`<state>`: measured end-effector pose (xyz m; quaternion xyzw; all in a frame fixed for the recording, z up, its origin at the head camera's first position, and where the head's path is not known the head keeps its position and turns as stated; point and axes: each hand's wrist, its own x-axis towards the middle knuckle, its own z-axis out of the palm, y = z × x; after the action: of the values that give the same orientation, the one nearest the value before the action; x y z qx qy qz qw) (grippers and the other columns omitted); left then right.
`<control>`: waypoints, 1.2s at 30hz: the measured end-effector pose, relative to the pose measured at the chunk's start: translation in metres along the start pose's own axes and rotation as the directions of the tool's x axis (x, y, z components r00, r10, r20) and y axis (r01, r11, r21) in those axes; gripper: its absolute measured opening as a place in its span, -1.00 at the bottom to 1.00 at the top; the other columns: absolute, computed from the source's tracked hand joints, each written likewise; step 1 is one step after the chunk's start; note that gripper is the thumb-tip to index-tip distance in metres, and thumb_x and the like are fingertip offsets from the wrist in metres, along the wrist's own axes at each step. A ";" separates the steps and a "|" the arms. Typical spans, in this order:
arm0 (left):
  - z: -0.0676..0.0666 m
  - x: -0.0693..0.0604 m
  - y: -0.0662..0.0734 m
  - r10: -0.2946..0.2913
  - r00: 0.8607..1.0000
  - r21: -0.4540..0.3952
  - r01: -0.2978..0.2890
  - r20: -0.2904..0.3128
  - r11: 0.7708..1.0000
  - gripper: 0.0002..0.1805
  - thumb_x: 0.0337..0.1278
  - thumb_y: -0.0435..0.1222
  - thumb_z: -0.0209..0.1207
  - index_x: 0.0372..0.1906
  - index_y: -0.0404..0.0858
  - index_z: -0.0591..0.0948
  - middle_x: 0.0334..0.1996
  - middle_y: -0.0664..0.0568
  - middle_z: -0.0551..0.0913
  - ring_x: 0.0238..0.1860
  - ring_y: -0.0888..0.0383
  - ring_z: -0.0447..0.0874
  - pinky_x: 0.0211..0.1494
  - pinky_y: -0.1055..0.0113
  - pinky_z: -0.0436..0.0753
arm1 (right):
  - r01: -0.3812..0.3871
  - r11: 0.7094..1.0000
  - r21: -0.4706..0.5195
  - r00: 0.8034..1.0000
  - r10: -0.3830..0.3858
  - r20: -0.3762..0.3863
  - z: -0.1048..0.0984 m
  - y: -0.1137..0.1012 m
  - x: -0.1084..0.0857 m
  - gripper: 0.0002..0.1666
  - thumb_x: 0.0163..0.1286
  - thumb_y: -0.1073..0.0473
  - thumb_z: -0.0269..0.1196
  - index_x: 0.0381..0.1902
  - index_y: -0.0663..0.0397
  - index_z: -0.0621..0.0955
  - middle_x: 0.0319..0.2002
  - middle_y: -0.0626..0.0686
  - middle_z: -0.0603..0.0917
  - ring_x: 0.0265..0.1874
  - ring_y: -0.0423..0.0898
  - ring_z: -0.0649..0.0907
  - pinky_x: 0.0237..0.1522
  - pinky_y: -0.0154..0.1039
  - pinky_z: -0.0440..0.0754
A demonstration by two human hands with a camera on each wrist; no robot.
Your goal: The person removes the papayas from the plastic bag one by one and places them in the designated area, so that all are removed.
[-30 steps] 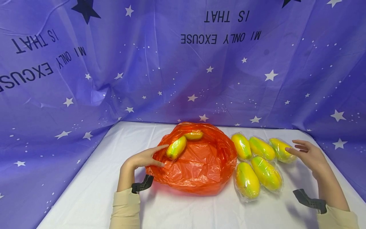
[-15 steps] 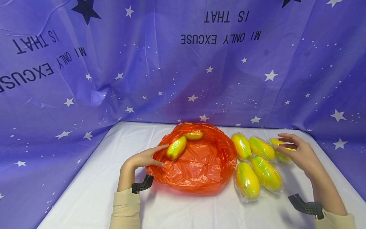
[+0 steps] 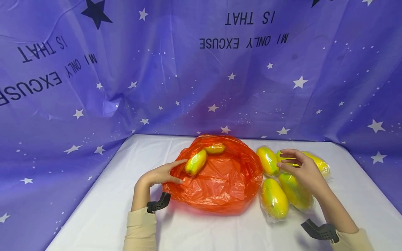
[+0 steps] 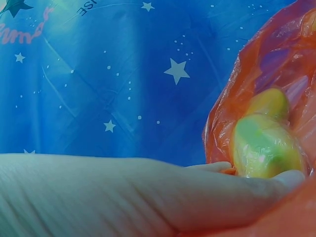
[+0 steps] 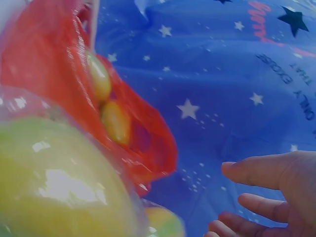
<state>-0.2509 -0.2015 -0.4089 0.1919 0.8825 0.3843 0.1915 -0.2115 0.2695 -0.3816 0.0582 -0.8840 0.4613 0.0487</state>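
A red plastic bag (image 3: 220, 188) lies with its mouth spread on the white-covered table. Inside it are two yellow-green papayas, the nearer papaya (image 3: 196, 163) in front of the farther one (image 3: 215, 149). My left hand (image 3: 164, 173) rests at the bag's left rim, fingers and thumb extended and apart, fingertips beside the nearer papaya. To the right of the bag sit several papayas in clear wrap, among them one front papaya (image 3: 274, 198) and one back papaya (image 3: 267, 160). Over this group hovers my right hand (image 3: 306, 170), fingers apart and holding nothing; it partly hides some papayas.
A purple-blue star-printed curtain (image 3: 188, 69) hangs behind and beside the table. White cloth (image 3: 119, 195) covers the tabletop. Each wrist wears a black mount, the left mount (image 3: 158, 203) and the right mount (image 3: 320, 230).
My right hand has moved left, from beside the far-right papaya to over the middle of the group. My left hand and the bag have stayed in place.
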 end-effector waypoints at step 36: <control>0.000 -0.001 0.001 -0.002 1.000 -0.006 0.002 -0.004 1.000 -0.13 0.05 -0.24 0.36 0.48 -0.12 0.23 0.42 -0.18 0.23 0.42 -0.20 0.09 0.38 -0.20 0.11 | 0.123 0.979 0.164 0.930 -0.172 0.324 0.089 -0.038 0.047 -0.47 0.22 0.25 0.38 0.13 0.28 0.52 0.03 0.20 0.60 -0.09 0.08 0.64 -0.08 -0.15 0.65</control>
<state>-0.2497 -0.2014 -0.4077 0.1896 0.8819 0.3871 0.1908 -0.2548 0.1720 -0.3951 0.2059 -0.8376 0.5007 -0.0728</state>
